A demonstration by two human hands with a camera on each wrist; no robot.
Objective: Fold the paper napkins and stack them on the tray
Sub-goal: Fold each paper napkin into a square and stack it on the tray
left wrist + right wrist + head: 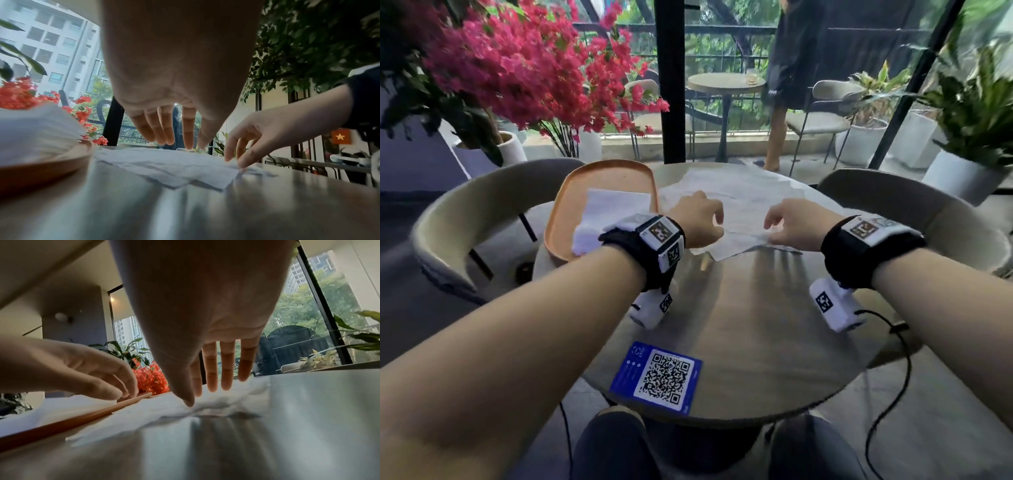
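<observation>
Several unfolded white napkins (739,198) lie overlapping on the far half of the round table (756,325). An orange tray (599,178) sits to their left and holds a stack of folded napkins (613,209). My left hand (698,219) hovers just right of the tray, over the napkins' left part. Its fingers (164,133) hang relaxed, clear of the paper (174,165). My right hand (791,222) is over the napkins' near edge. Its thumb tip (189,402) presses the paper (156,412) while the other fingers stay straight above it.
A blue QR card (659,377) lies at the table's near edge. Curved chairs stand at the left (465,222) and right (928,205). Potted plants (976,113) and flowers (517,68) ring the far side. A person (784,85) stands on the balcony behind the glass.
</observation>
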